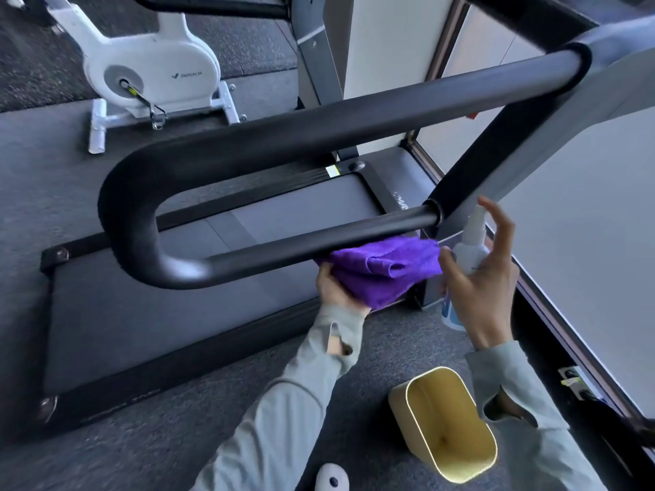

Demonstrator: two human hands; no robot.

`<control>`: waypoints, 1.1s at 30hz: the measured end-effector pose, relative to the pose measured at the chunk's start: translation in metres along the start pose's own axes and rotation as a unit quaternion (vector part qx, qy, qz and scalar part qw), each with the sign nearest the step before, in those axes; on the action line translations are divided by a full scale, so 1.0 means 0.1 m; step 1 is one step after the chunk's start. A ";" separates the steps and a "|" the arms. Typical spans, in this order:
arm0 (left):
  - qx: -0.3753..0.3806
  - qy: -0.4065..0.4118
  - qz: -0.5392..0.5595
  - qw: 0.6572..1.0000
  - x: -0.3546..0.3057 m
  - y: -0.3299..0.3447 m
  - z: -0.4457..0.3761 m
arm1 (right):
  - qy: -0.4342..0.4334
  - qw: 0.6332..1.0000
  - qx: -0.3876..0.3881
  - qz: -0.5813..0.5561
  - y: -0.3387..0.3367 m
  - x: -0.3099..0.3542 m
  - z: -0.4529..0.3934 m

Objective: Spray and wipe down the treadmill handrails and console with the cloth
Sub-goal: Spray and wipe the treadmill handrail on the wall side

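Cloth (382,269) apparently gripped in left hand (338,290).

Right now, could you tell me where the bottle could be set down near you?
Bare floor lies between the treadmill deck and the yellow bin. It is crowded around the lower handrail, where the left hand holds the purple cloth and the right hand the spray bottle.

Purple cloth (381,267) in left hand (336,288) under black handrail (312,253), spray bottle (468,256) in right hand (478,292).
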State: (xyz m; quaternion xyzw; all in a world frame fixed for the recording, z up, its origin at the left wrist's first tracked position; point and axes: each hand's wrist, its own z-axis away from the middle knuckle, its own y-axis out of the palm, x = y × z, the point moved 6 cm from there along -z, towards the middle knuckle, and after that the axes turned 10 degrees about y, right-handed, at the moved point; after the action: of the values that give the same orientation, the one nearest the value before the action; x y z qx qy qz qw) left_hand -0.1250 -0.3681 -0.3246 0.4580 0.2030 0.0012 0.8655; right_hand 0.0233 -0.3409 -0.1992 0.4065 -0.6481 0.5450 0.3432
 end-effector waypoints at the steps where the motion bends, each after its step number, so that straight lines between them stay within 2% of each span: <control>1: 0.014 0.009 -0.032 0.999 -0.06 0.01 0.10 | 0.001 1.000 0.003 -0.004 0.01 0.01 0.00; 4: 0.061 0.013 -0.072 0.995 -0.14 0.02 0.28 | -0.005 1.000 -0.001 -0.007 0.05 0.03 0.00; 6: 0.084 -0.023 -0.094 0.992 -0.13 0.19 0.26 | -0.013 1.000 0.002 -0.008 0.10 0.06 0.00; 11: 0.012 -0.020 -0.097 0.995 0.15 0.39 -0.11 | -0.020 1.000 0.001 0.002 0.10 0.10 0.01; 15: 0.022 -0.031 -0.099 0.994 0.38 0.54 -0.14 | -0.024 1.000 0.009 0.007 0.05 0.09 0.00; 20: 0.048 -0.011 -0.103 0.994 0.09 0.32 0.03 | -0.024 1.000 -0.009 -0.001 -0.07 0.12 -0.02; 23: 0.042 0.032 -0.065 0.996 -0.34 0.04 0.12 | -0.029 0.999 -0.003 -0.014 -0.05 0.17 0.01; 25: 0.025 0.041 -0.055 0.997 -0.39 0.01 0.08 | -0.033 0.999 -0.001 -0.015 0.00 0.19 0.04; 28: 0.012 -0.008 -0.132 0.991 -0.02 0.25 0.06 | -0.039 0.999 0.009 -0.011 0.06 0.25 0.13; 31: 0.029 -0.017 -0.204 0.978 0.29 0.42 0.03 | -0.042 0.999 0.022 0.009 0.02 0.24 0.18; 33: -0.005 -0.023 -0.223 0.974 0.37 0.46 -0.07 | -0.038 0.999 0.018 0.015 -0.07 0.23 0.17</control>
State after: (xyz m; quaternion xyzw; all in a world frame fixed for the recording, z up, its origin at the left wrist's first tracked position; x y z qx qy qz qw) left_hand -0.0849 -0.3290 -0.3049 0.3966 0.2802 -0.2017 0.8506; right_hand 0.0196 -0.3616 -0.1784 0.4232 -0.6570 0.5459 0.3022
